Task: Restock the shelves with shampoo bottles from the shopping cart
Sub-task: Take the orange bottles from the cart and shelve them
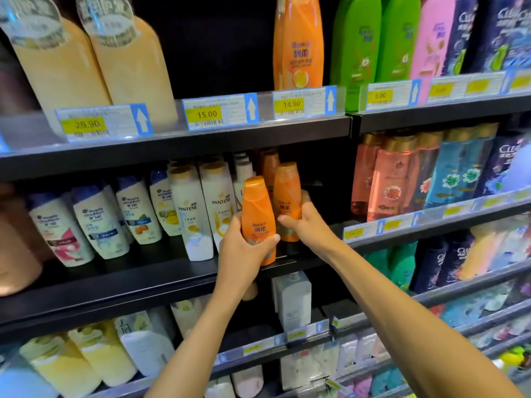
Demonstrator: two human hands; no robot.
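My left hand (244, 248) grips a small orange shampoo bottle (256, 211) by its lower half and holds it upright just in front of the middle shelf (143, 271). To the right, my right hand (301, 222) grips a second orange bottle (287, 196), which stands further back on the same shelf. A third, browner orange bottle (269, 168) stands behind them. The shopping cart is out of view.
White Pantene bottles (189, 214) and white bottles with blue caps (94, 222) fill the shelf to the left. A dark gap lies right of the orange bottles. Pink and blue bottles (402, 179) stand in the neighbouring bay. Price tags (218, 113) line the shelf above, which carries a large orange bottle (298, 44).
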